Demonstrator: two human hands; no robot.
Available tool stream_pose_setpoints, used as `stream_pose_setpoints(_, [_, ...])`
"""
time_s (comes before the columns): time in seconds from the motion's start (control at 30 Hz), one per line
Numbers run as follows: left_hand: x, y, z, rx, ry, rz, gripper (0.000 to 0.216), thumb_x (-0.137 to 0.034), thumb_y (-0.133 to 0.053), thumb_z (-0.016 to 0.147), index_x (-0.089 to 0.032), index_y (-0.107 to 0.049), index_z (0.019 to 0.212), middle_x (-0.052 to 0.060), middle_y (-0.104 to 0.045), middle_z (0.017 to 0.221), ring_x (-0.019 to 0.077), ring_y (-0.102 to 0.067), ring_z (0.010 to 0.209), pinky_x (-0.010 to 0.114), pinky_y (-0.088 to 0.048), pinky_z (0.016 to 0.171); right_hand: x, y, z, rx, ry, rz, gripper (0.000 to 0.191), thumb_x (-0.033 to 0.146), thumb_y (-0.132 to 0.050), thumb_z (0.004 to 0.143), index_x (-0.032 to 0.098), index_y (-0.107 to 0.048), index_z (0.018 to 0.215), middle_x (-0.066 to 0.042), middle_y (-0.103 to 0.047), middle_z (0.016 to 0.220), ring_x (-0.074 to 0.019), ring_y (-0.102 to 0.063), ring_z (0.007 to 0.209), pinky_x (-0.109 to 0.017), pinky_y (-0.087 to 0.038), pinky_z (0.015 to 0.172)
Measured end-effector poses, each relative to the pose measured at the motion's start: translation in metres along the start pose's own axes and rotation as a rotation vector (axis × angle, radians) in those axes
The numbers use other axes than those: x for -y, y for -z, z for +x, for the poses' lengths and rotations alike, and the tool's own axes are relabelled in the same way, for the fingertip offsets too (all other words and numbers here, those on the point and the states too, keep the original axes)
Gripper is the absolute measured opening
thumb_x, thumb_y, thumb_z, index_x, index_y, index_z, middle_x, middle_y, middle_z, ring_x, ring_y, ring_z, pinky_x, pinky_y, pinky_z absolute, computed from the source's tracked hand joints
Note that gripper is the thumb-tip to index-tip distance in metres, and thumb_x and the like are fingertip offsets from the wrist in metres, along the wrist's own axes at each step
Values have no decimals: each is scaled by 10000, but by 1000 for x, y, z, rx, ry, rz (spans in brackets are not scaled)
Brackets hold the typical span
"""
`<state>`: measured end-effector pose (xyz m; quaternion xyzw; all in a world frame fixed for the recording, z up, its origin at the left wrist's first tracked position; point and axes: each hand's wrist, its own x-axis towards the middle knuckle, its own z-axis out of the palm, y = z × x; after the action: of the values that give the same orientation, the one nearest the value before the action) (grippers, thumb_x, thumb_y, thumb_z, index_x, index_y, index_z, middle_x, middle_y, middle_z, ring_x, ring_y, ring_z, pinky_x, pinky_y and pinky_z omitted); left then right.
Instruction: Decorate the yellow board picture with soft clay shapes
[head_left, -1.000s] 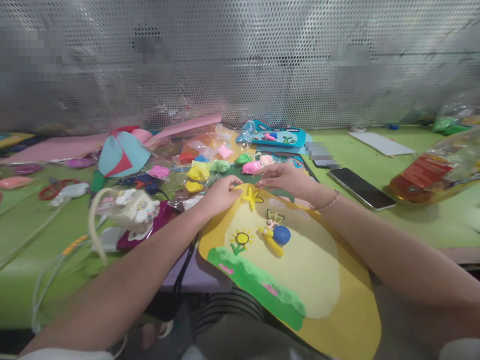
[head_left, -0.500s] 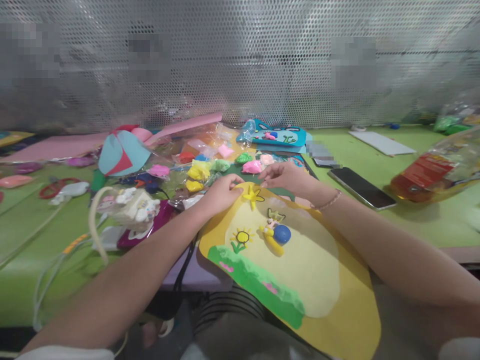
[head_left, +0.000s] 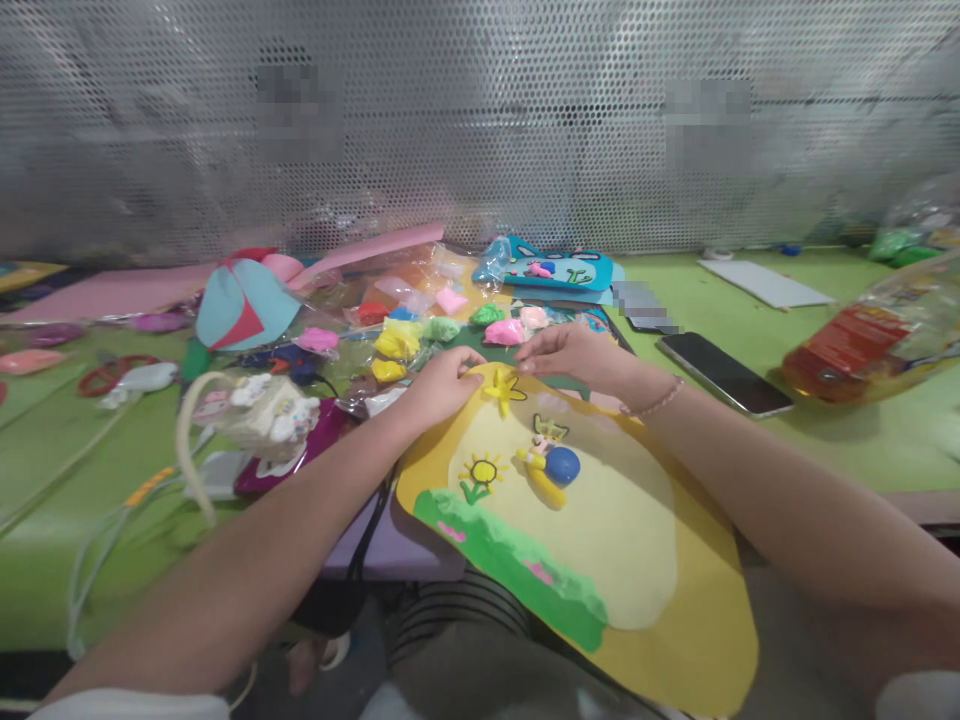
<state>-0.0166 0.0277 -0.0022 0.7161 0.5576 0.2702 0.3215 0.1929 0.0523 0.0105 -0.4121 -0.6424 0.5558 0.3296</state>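
A yellow picture board (head_left: pixel 709 610) with a pale centre lies tilted before me, its near part over my lap. My left hand (head_left: pixel 444 385) is closed at its far left corner, thumb and fingers at the edge. Beside it sits a yellow clay star shape (head_left: pixel 504 390), partly outlined in black. My right hand (head_left: pixel 576 358) hovers over the star's right side, fingertips pinched; whatever lies between them is too small to make out. Below are a clay snail (head_left: pixel 561 466) with a blue shell, a clay sunflower (head_left: pixel 482 472) and a green clay strip (head_left: pixel 514 575) with pink bits.
Colourful clay lumps (head_left: pixel 397 340) and clear wrappers lie behind the board. To the right are a phone (head_left: pixel 724 374), a bottle (head_left: pixel 847 345) of amber liquid and a white slab (head_left: pixel 763 284). On the left stand a decorated white box (head_left: pixel 274 415) and cables. A perforated metal panel (head_left: pixel 480 120) closes the back.
The board and its clay pieces have shifted very slightly up and left in view. Both hands stay around the star with almost the same finger pose.
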Motion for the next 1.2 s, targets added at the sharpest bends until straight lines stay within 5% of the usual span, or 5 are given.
stream_pose_setpoints(0.2, [2,0,1,-10,-25,3,188,-229,-522,758,-176,-587,926,43,-684,798,197,-645,697,282,-450,598,-1,3,0,92,74,-58,140,229,-772,612,184,-648,656,49,-630,620,-56,-564,582,-178,-453,555])
stream_pose_setpoints(0.63, [0,1,1,-9,-48,63,179,-226,-514,760,-170,-594,909,33,-675,787,178,-630,713,259,-439,603,2,0,-2,125,-102,45,169,290,-649,794,168,-676,680,-20,-692,749,-96,-649,695,-227,-533,723])
stream_pose_setpoints(1.03, [0,1,2,2,-25,60,190,-210,-516,770,-162,-597,935,40,-682,804,176,-636,715,256,-445,606,-7,7,3,138,66,-161,168,288,-764,648,177,-641,676,43,-609,631,-60,-545,585,-182,-426,553])
stream_pose_setpoints(1.2, [2,1,2,11,-22,59,187,-219,-511,774,-168,-594,933,31,-681,789,168,-632,690,249,-436,584,-5,5,2,121,33,-113,139,319,-738,694,194,-677,703,24,-651,689,-68,-584,646,-186,-472,628])
